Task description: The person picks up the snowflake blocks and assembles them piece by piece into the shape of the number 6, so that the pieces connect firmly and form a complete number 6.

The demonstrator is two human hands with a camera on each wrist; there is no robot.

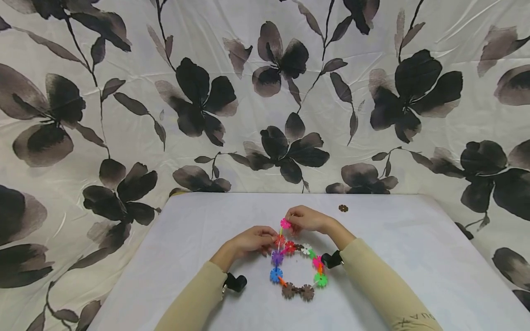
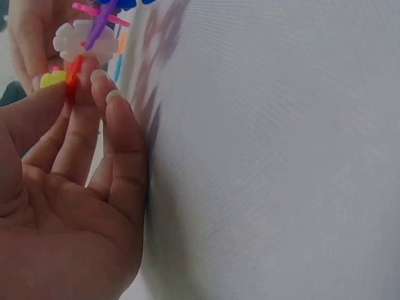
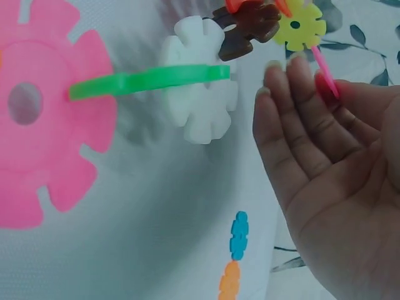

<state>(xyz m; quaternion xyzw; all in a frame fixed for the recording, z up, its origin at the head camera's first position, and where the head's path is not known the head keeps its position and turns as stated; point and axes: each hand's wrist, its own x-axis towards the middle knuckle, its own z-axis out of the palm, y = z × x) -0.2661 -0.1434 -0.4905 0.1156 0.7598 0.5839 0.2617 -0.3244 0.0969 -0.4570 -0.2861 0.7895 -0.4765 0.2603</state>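
A ring of linked, notched plastic flower discs lies on the table, with brown, green, pink, white, red, purple and blue pieces. At its upper left, my left hand pinches a red disc between thumb and fingertips. A yellow disc stands joined beyond the red one. My right hand pinches a pink disc, seen edge-on and meeting the yellow disc in the right wrist view. A purple disc hangs just below the left fingertips. The right fingers partly hide the pink disc.
A separate small brown piece lies near the far edge of the white-covered table. Floral cloth hangs behind. In the right wrist view, a blue piece and an orange piece show low down.
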